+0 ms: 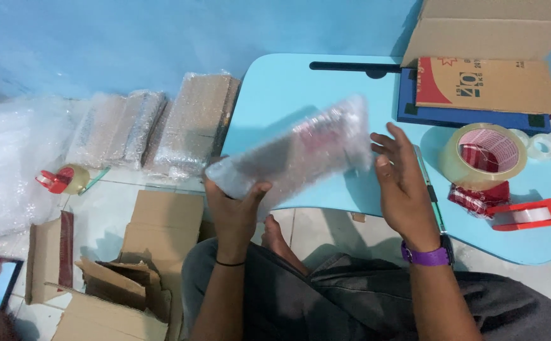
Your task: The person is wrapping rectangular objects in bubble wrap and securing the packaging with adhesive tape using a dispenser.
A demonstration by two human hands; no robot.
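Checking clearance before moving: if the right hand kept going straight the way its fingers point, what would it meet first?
The right hand points up and left, toward the bubble-wrapped package held by the left hand. Its fingertips look at or almost on the package's end, so that comes first; depth is unclear.

Both forearms are bare: the left hand (234, 211) has a thin black band at its wrist, the right hand (405, 183) a purple watch strap, above dark grey trousers.

Tape roll (484, 155) on table (275, 95), right; wrapped parcels (155, 126) on floor, left of table
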